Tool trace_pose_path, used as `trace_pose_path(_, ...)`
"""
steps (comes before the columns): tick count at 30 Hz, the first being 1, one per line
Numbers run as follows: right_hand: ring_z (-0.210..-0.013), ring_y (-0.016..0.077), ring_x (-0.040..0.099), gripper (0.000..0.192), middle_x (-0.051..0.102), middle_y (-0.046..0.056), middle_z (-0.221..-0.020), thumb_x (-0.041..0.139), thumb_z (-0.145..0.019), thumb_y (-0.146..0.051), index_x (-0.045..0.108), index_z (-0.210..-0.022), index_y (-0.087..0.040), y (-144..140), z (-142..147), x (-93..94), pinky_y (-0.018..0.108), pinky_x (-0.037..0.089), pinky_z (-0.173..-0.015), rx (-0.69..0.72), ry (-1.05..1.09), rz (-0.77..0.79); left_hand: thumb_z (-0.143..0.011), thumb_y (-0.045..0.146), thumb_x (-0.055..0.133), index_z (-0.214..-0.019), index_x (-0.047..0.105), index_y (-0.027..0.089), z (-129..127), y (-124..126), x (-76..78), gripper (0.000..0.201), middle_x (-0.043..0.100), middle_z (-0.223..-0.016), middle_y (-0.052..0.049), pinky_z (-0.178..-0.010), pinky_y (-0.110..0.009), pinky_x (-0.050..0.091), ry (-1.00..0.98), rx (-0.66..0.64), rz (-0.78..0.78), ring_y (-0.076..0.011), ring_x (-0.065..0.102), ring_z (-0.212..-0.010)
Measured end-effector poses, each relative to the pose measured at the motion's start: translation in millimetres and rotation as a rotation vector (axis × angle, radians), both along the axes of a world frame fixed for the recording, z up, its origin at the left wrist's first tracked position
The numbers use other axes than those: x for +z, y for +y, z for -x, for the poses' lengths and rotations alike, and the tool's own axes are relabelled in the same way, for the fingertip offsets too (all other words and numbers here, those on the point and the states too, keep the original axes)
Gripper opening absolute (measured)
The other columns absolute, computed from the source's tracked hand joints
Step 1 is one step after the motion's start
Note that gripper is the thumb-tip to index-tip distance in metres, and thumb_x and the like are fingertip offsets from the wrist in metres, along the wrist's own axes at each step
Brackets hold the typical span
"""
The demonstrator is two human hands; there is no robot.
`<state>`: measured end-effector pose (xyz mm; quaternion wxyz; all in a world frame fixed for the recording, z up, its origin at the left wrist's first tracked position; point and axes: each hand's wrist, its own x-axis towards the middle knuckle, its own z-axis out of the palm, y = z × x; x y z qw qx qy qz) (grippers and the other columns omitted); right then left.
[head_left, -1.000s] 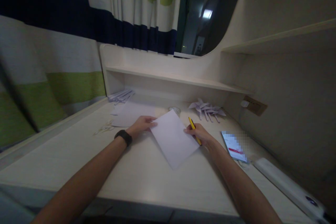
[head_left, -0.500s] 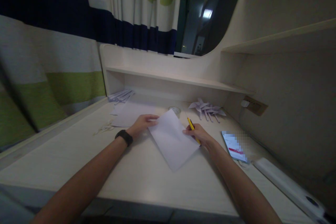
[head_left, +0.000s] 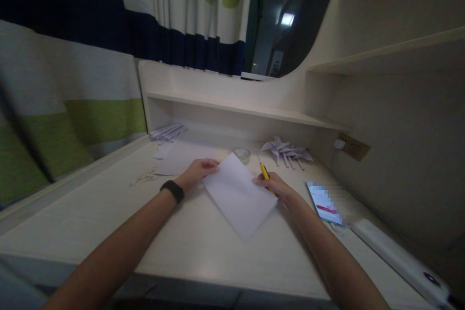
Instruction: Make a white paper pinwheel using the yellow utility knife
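A white sheet of paper [head_left: 240,198] lies at a slant in front of me, one corner toward me and another toward the back. My left hand [head_left: 201,170], with a black band on the wrist, pinches its upper left edge between thumb and fingers. In my right hand [head_left: 274,185] is a yellow utility knife [head_left: 264,171], its thin blade pointing up and away from the sheet. The fingers of that hand also rest at the sheet's right edge. Just behind the paper's far corner stands a roll of clear tape [head_left: 241,155].
Folded paper pinwheels [head_left: 286,150] sit at the back right, rolled paper sticks [head_left: 167,132] at the back left. More paper [head_left: 183,155] and pale loose strips [head_left: 146,176] lie left. A phone [head_left: 324,203] and a long white device [head_left: 399,256] are on the right, below a wall socket [head_left: 353,146].
The sheet has turned slightly: its near corner has shifted right and toward me, its far corner a little left. Both hands keep their hold and have barely moved.
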<state>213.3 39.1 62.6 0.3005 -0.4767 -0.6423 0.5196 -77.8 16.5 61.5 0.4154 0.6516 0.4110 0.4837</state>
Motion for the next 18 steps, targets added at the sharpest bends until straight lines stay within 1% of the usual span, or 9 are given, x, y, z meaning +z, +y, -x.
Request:
trace_pose_path(2, -0.051, 0.0132, 0.051, 0.037, 0.061, 0.004, -0.066, 0.071, -0.062, -0.046, 0.057, -0.077, -0.015, -1, -1, 0.9, 0.024, 0.038, -0.047, 0.002, 0.067, 0.055, -0.069, 0.042, 0.069, -0.081, 0.069, 0.011, 1, -1, 0.2, 0.033, 0.068, -0.091, -0.01, -0.07, -0.03, 0.046, -0.018, 0.023, 0.022, -0.019, 0.06, -0.076)
trace_pose_path(5, -0.056, 0.0164, 0.056, 0.04, 0.065, 0.008, -0.073, 0.064, -0.07, -0.052, 0.058, -0.085, -0.016, -1, -1, 2.6, 0.026, 0.042, -0.05, -0.031, 0.092, 0.109, -0.068, 0.044, 0.069, -0.08, 0.068, 0.011, 3, 1, -0.9, 0.034, 0.069, -0.083, -0.009, -0.067, -0.029, 0.046, -0.006, 0.087, 0.041, -0.0185, 0.059, -0.072)
trace_pose_path(7, -0.058, 0.0172, 0.058, 0.039, 0.065, 0.009, -0.076, 0.06, -0.074, -0.054, 0.058, -0.086, -0.016, 0, -2, 3.2, 0.027, 0.044, -0.053, -0.055, 0.106, 0.136, -0.069, 0.044, 0.068, -0.079, 0.067, 0.012, 3, 2, -1.4, 0.034, 0.068, -0.081, -0.008, -0.066, -0.028, 0.045, -0.005, 0.105, 0.035, -0.0181, 0.059, -0.071)
trace_pose_path(10, -0.059, 0.0157, 0.058, 0.038, 0.065, 0.009, -0.077, 0.054, -0.079, -0.054, 0.057, -0.084, -0.017, 4, -2, 2.1, 0.026, 0.045, -0.054, -0.048, 0.166, 0.156, -0.068, 0.042, 0.069, -0.078, 0.064, 0.012, 3, 3, -1.0, 0.032, 0.067, -0.079, -0.006, -0.065, -0.027, 0.044, -0.027, 0.145, 0.012, -0.0168, 0.058, -0.071)
trace_pose_path(12, -0.056, 0.0139, 0.056, 0.038, 0.064, 0.008, -0.079, 0.052, -0.081, -0.055, 0.057, -0.088, -0.017, 8, -3, -0.1, 0.025, 0.044, -0.052, -0.075, 0.167, 0.101, -0.067, 0.042, 0.069, -0.08, 0.062, 0.013, 2, 3, -0.9, 0.032, 0.065, -0.075, -0.004, -0.06, -0.024, 0.043, -0.041, 0.18, 0.019, -0.0147, 0.057, -0.066)
trace_pose_path(15, -0.054, 0.0119, 0.054, 0.04, 0.064, 0.006, -0.081, 0.054, -0.08, -0.054, 0.054, -0.096, -0.018, 14, -5, -4.9, 0.023, 0.042, -0.05, -0.145, 0.08, -0.081, -0.073, 0.046, 0.063, -0.088, 0.056, 0.017, 0, 3, -3.4, 0.033, 0.059, -0.063, 0.002, -0.048, -0.02, 0.037, -0.059, 0.193, 0.072, -0.0108, 0.051, -0.052)
trace_pose_path(18, -0.065, 0.015, 0.058, 0.036, 0.066, 0.006, -0.086, 0.056, -0.079, -0.048, 0.056, -0.099, -0.017, 19, -6, -9.6, 0.024, 0.045, -0.058, -0.126, -0.036, -0.279, -0.079, 0.048, 0.055, -0.091, 0.049, 0.02, 0, 7, -8.9, 0.031, 0.052, -0.057, 0.007, -0.043, -0.018, 0.031, -0.06, 0.22, 0.056, -0.009, 0.046, -0.045)
